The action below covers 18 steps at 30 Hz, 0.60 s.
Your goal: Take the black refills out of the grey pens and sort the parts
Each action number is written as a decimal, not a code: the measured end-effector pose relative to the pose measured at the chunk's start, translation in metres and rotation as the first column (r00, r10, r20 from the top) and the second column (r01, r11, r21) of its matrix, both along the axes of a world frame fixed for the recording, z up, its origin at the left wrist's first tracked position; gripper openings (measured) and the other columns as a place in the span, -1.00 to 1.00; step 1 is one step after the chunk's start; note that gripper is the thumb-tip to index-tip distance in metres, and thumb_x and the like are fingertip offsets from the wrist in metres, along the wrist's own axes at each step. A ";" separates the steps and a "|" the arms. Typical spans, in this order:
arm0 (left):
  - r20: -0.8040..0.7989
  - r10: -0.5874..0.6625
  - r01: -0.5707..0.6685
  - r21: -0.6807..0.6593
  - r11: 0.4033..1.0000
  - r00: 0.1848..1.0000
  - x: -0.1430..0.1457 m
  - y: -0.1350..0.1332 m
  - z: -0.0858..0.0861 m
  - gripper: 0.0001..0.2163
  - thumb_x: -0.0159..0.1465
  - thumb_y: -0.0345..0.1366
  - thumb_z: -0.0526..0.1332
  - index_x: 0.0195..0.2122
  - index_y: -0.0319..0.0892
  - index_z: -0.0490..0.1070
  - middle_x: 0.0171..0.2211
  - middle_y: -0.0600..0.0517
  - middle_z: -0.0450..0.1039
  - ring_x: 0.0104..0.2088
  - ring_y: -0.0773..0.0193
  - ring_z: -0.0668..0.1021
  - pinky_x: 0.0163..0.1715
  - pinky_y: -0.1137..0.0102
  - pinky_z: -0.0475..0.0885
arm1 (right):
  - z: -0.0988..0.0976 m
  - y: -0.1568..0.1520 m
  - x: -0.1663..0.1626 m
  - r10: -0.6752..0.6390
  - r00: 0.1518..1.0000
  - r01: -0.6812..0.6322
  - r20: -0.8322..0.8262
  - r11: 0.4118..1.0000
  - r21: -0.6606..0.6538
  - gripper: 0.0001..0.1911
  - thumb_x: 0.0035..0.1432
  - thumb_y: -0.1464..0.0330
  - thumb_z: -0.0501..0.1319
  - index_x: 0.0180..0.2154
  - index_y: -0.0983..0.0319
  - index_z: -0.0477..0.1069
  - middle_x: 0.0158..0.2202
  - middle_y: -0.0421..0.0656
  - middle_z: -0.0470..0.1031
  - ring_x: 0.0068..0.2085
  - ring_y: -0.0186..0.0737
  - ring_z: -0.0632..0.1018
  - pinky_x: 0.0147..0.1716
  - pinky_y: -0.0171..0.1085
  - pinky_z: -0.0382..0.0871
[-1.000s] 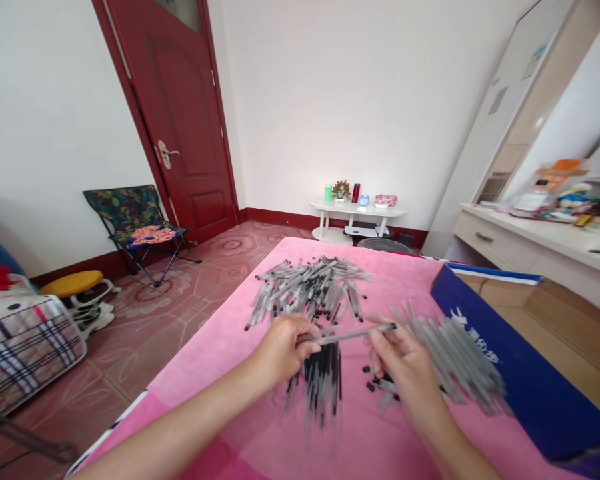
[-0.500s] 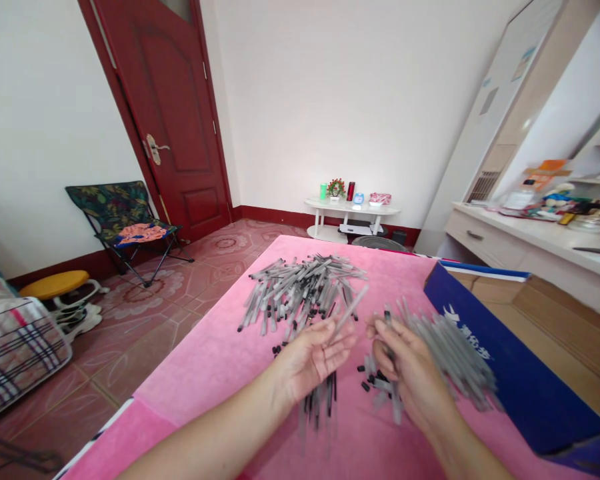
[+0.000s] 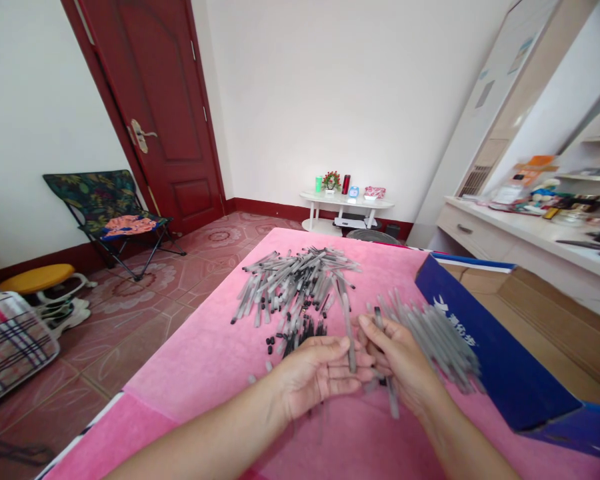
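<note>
My left hand [image 3: 317, 379] lies palm up over the pink table cover [image 3: 200, 360], fingers loosely stretched, with a grey pen [image 3: 347, 327] resting across them under the thumb. Touching it on the right, my right hand [image 3: 403, 365] is curled round another grey pen barrel [image 3: 392, 402] whose dark tip sticks up between the fingers. A heap of grey pens [image 3: 293, 283] lies beyond the hands. A second heap of grey pens [image 3: 437, 333] lies to the right. Thin black refills [image 3: 304, 330] and small black caps are scattered just ahead of my left hand.
An open blue cardboard box [image 3: 485, 363] stands along the table's right side. Beyond are a red door [image 3: 150, 107], a folding chair [image 3: 113, 207], a yellow stool [image 3: 35, 279], a small white table [image 3: 347, 203] and a white dresser [image 3: 525, 237].
A second ago both hands held one pen level between them. My left hand has since turned palm up with a pen across it, and my right hand has closed on another barrel. The view shifted right.
</note>
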<state>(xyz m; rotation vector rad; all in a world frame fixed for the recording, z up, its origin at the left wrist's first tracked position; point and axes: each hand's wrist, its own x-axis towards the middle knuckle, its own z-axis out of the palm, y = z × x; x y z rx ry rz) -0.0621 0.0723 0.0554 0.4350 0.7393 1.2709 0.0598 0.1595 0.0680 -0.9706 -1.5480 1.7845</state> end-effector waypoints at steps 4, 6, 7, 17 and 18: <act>-0.030 0.252 -0.252 0.001 0.968 0.967 -0.006 0.006 -0.008 -0.80 0.03 -0.30 0.29 -0.30 -0.23 0.45 -0.41 0.02 0.50 -0.44 0.42 0.51 -0.46 0.56 0.34 | 0.010 -0.002 0.002 0.035 0.993 -0.062 0.110 0.965 0.257 -0.70 -0.07 0.16 0.22 -0.42 0.28 0.36 -0.66 -0.30 0.28 -0.68 -0.48 0.20 -0.71 -0.45 0.04; -0.026 0.337 -0.338 -0.015 0.941 0.941 -0.008 0.008 -0.013 -0.80 0.00 -0.30 0.31 -0.32 -0.21 0.44 -0.45 0.06 0.48 -0.46 0.46 0.49 -0.50 0.60 0.30 | 0.010 -0.005 0.002 0.041 0.987 -0.103 0.152 0.899 0.426 -0.78 -0.05 0.26 0.21 -0.38 0.29 0.40 -0.51 -0.21 0.41 -0.55 -0.39 0.35 -0.58 -0.41 0.20; -0.025 0.349 -0.349 -0.019 0.937 0.937 -0.008 0.008 -0.014 -0.79 -0.01 -0.30 0.32 -0.32 -0.21 0.44 -0.44 0.06 0.48 -0.45 0.46 0.49 -0.51 0.60 0.29 | 0.008 -0.006 0.001 0.039 0.984 -0.121 0.176 0.865 0.486 -0.82 -0.04 0.31 0.20 -0.38 0.29 0.41 -0.47 -0.19 0.44 -0.51 -0.36 0.38 -0.53 -0.40 0.23; -0.215 0.232 -0.239 -0.010 0.971 0.949 -0.001 0.003 -0.016 -0.70 -0.01 -0.19 0.30 -0.26 -0.21 0.46 -0.32 0.00 0.44 -0.47 0.49 0.42 -0.55 0.60 0.23 | 0.010 0.010 0.016 -0.384 0.767 -0.265 0.514 0.541 0.798 -0.75 -0.01 0.28 0.10 -0.63 0.24 0.34 -0.67 -0.20 0.36 -0.59 -0.30 0.38 -0.62 -0.38 0.08; -0.230 0.225 -0.234 -0.010 0.972 0.947 -0.001 0.003 -0.016 -0.68 -0.01 -0.19 0.30 -0.23 -0.20 0.45 -0.29 -0.01 0.43 -0.47 0.49 0.42 -0.55 0.60 0.23 | 0.016 0.019 0.025 -0.499 0.677 -0.283 0.542 0.503 0.817 -0.74 -0.01 0.26 0.09 -0.62 0.23 0.36 -0.66 -0.17 0.38 -0.59 -0.27 0.39 -0.62 -0.36 0.07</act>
